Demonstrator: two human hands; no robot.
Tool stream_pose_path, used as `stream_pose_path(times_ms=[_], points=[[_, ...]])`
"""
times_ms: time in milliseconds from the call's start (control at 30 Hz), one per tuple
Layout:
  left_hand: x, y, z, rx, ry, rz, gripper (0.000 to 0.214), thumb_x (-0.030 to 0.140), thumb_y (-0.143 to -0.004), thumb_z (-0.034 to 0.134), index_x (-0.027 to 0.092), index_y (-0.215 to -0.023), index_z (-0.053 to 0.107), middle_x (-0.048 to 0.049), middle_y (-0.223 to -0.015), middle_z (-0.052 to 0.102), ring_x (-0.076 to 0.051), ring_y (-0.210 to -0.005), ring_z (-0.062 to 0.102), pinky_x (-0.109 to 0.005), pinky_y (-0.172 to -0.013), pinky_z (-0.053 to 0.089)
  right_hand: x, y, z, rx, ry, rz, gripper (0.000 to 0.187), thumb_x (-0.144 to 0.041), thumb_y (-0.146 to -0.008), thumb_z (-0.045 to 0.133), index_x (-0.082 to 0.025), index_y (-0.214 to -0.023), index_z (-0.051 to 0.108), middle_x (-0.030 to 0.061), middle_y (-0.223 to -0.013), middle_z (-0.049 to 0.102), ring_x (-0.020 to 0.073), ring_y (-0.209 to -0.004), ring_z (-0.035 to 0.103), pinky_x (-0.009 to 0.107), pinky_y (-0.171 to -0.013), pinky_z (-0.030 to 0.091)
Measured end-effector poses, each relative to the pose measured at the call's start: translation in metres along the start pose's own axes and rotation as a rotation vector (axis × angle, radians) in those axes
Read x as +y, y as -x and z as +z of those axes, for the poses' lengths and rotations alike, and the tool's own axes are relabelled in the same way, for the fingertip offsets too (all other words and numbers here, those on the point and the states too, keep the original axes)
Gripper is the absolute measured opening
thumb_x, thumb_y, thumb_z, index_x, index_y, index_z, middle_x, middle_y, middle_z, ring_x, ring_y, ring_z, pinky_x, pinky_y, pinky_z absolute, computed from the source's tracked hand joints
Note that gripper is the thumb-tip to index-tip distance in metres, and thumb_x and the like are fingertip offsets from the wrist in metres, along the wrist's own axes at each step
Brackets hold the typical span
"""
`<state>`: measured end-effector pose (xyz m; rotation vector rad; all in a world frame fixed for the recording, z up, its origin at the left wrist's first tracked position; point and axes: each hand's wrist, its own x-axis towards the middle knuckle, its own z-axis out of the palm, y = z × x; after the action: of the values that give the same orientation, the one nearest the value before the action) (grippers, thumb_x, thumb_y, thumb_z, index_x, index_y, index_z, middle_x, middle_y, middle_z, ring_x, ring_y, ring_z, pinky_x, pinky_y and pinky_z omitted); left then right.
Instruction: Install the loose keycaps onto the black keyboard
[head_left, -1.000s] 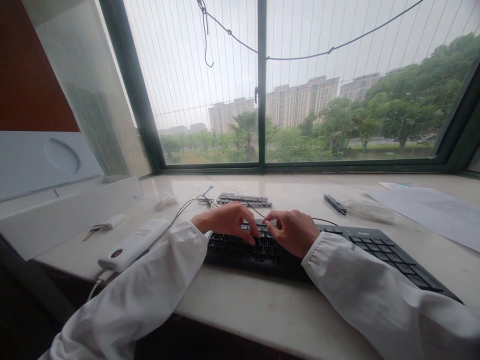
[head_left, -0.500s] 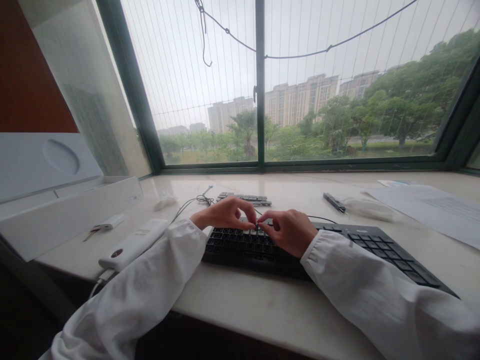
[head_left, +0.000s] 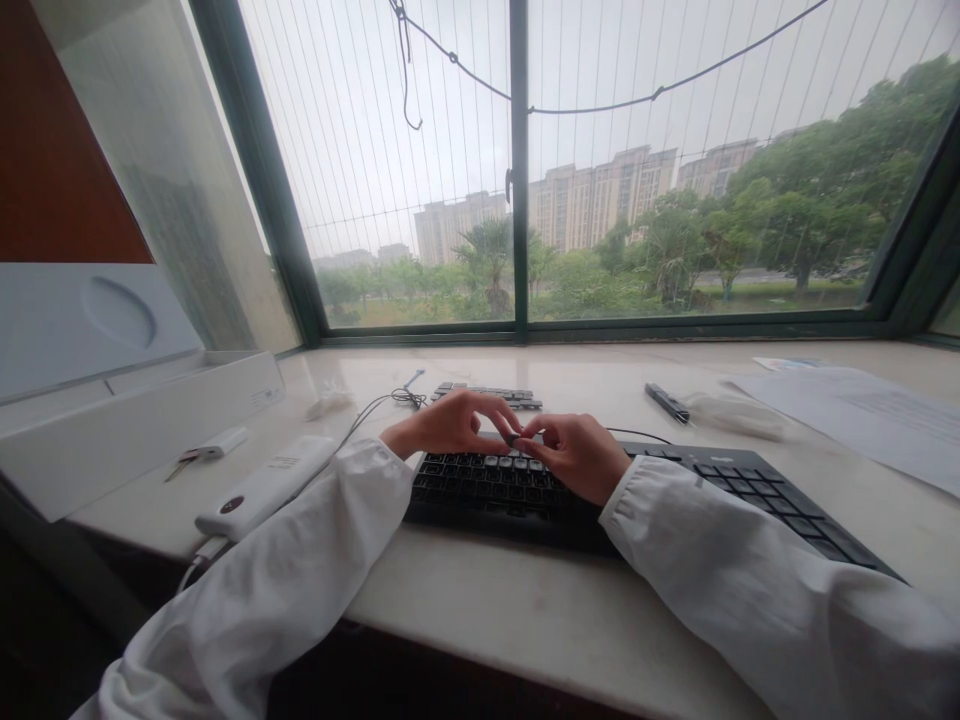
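A black keyboard lies on the pale marble sill, angled to the right. My left hand and my right hand hover just over its upper middle rows, fingertips meeting. Together they pinch a small dark keycap between thumbs and forefingers. Both arms wear white sleeves. Behind the hands a row of loose dark keycaps rests on the sill, with a thin black cable running past it.
A white power bank lies left of the keyboard, near an open white box and a small white stick with a key. A dark tool, a plastic wrapper and paper sheets sit at right. The window is behind.
My hands have lifted off the keys and drawn together at the keyboard's top rows, where they now pinch a small keycap. The view has drifted slightly.
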<state>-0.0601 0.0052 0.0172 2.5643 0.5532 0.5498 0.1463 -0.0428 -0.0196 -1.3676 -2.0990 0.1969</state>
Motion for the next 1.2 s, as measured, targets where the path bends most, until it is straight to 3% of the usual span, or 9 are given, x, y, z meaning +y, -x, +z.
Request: stream_pose_path(times_ms=[133, 467, 600, 700, 900, 1033, 1200], points=[[0.000, 0.000, 0.001, 0.041, -0.036, -0.005, 0.031, 0.034, -0.077, 0.068, 0.017, -0.103, 0.068, -0.0058, -0.090, 0.071, -0.005, -0.054, 0.055, -0.016, -0.042, 0.033, 0.001, 0.000, -0.001, -0.003, -0.084, 0.003, 0.041, -0.054, -0.083, 0.048, -0.020, -0.083, 0.072, -0.0027, -0.052, 0.051, 0.0111, -0.051, 0.044, 0.024, -0.051, 0.028], [-0.009, -0.003, 0.002, 0.054, 0.091, 0.008, 0.027, 0.031, -0.083, 0.063, 0.015, -0.104, 0.069, -0.0087, -0.096, 0.070, -0.011, -0.078, 0.063, -0.018, -0.061, 0.048, -0.003, 0.002, -0.001, 0.024, 0.007, 0.011, 0.034, -0.049, -0.083, 0.050, -0.023, -0.083, 0.072, -0.0013, -0.058, 0.058, 0.0116, -0.052, 0.046, 0.024, -0.053, 0.029], [-0.010, -0.002, 0.004, 0.029, 0.138, -0.051, 0.032, 0.035, -0.089, 0.054, 0.016, -0.113, 0.064, -0.0074, -0.091, 0.069, -0.003, -0.049, 0.050, -0.015, -0.045, 0.040, -0.005, 0.003, -0.001, 0.021, 0.050, -0.002, 0.036, -0.051, -0.084, 0.048, -0.024, -0.081, 0.072, -0.0009, -0.061, 0.060, 0.0118, -0.054, 0.047, 0.024, -0.054, 0.028], [-0.009, -0.002, 0.006, 0.030, 0.184, -0.121, 0.036, 0.039, -0.089, 0.053, 0.016, -0.115, 0.058, -0.0058, -0.086, 0.067, 0.000, -0.039, 0.041, -0.014, -0.037, 0.033, -0.006, 0.005, -0.001, 0.049, 0.116, 0.008, 0.037, -0.053, -0.084, 0.048, -0.025, -0.081, 0.072, -0.0005, -0.062, 0.062, 0.0121, -0.055, 0.050, 0.025, -0.054, 0.028], [-0.011, -0.003, 0.009, 0.110, 0.158, -0.180, 0.039, 0.049, -0.083, 0.058, 0.012, -0.096, 0.067, -0.0048, -0.080, 0.066, -0.002, -0.040, 0.043, -0.016, -0.038, 0.035, -0.010, 0.007, -0.001, 0.047, 0.214, 0.033, 0.036, -0.056, -0.084, 0.047, -0.029, -0.083, 0.072, -0.0014, -0.061, 0.062, 0.0121, -0.054, 0.051, 0.026, -0.053, 0.025], [-0.011, -0.004, 0.008, 0.100, 0.125, -0.154, 0.039, 0.048, -0.080, 0.062, 0.014, -0.097, 0.071, -0.0046, -0.078, 0.068, -0.003, -0.041, 0.045, -0.017, -0.041, 0.038, -0.012, 0.008, -0.002, 0.038, 0.261, 0.044, 0.037, -0.056, -0.085, 0.046, -0.030, -0.083, 0.073, -0.0006, -0.063, 0.064, 0.0131, -0.057, 0.055, 0.026, -0.053, 0.026], [-0.011, -0.004, 0.005, 0.095, 0.108, -0.100, 0.035, 0.043, -0.075, 0.069, 0.015, -0.095, 0.072, -0.0073, -0.086, 0.071, -0.008, -0.057, 0.056, -0.018, -0.052, 0.043, -0.013, 0.008, -0.002, 0.006, 0.286, 0.021, 0.032, -0.053, -0.085, 0.049, -0.032, -0.088, 0.072, -0.0013, -0.066, 0.066, 0.0140, -0.060, 0.058, 0.026, -0.054, 0.028]])
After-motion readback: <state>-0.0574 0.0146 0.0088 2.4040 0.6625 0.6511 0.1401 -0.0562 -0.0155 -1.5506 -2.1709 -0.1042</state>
